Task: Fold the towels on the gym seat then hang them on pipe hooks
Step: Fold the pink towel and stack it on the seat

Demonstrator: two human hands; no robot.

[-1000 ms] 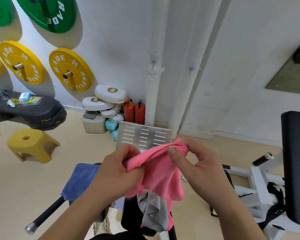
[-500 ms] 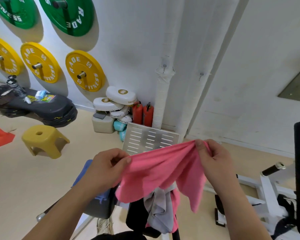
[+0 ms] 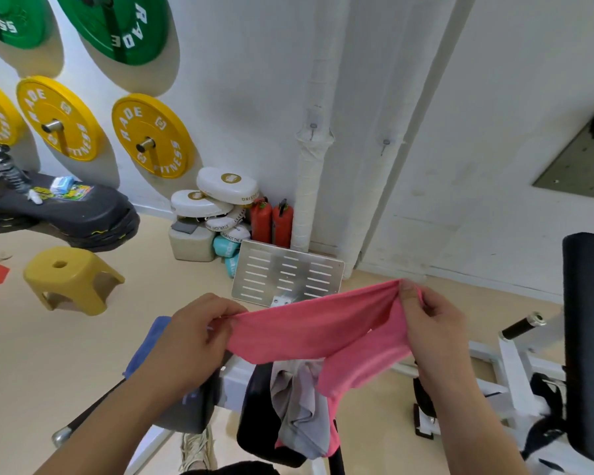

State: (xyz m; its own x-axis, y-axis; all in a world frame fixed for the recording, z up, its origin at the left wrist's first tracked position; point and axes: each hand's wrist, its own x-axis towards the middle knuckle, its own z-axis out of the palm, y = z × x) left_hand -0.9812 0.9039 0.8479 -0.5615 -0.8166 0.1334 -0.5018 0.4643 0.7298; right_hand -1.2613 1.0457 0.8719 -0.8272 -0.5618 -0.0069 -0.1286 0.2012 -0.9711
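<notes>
Bright even light, wide-angle edge warp

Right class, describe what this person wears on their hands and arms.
Nothing shows: the left hand and right hand are bare, without gloves, rings or a watch. Both forearms are uncovered down to the picture's edge; no sleeve is visible.

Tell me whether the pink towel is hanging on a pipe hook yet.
No: the pink towel is held stretched between the left hand and right hand.

Pink towel (image 3: 309,332) taut in midair, grey towel (image 3: 297,411) crumpled beneath.
</notes>
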